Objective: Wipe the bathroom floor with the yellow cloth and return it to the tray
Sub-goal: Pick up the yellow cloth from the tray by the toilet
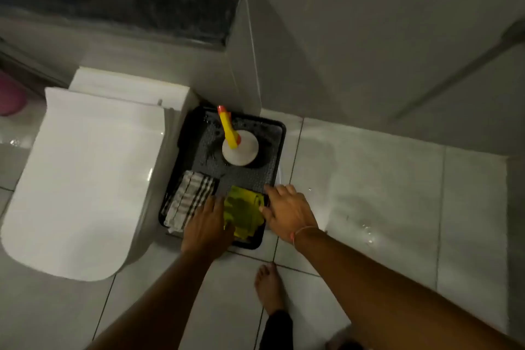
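Note:
The yellow cloth (245,212) lies folded in the near right corner of a black tray (277,148) on the white tiled floor, beside the toilet. My left hand (206,226) rests on the cloth's left edge, fingers bent over it. On the cloth's right edge sits my right hand (287,212), its fingers spread and touching both the cloth and the tray rim. Whether either hand grips the cloth or only presses it cannot be told.
A striped grey-and-white cloth (187,200) lies in the tray's near left part. A white spray bottle with a yellow and orange nozzle (237,145) stands at the tray's back. The white toilet (82,176) is left; my bare foot (268,288) stands near. Water drops (368,233) glisten on the floor.

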Available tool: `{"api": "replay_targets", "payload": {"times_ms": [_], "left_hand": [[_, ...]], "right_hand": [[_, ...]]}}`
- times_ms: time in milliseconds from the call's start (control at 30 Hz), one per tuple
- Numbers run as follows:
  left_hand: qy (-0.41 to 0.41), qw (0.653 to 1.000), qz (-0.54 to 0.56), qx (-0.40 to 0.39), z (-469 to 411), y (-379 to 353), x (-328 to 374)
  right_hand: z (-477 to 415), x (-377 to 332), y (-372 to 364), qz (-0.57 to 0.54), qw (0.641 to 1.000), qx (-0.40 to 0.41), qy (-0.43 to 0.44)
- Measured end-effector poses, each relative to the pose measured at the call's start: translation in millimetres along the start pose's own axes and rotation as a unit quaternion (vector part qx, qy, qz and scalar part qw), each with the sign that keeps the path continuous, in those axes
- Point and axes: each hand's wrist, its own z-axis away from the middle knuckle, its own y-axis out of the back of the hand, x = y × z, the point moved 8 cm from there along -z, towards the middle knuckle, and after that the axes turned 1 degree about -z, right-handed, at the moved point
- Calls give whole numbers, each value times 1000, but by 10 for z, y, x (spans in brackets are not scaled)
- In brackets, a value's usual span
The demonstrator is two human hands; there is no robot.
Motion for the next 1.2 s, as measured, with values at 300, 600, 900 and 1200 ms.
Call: {"api": "replay_targets", "payload": {"times_ms": [300,600,900,1200], "left_hand": [[63,995,71,29,-452,-447,-147],[148,958,242,33,-493,-491,-250],[108,941,302,109,-187,31,138],[-7,928,370,43,-48,-162,1592]], "right_hand": [[-492,2,-468,42,996,78,-24],[-469,-29,-445,-23,994,101,-21],[-129,224,187,-272,947,133,-108],[594,1465,602,-641,739,90,-185]]}}
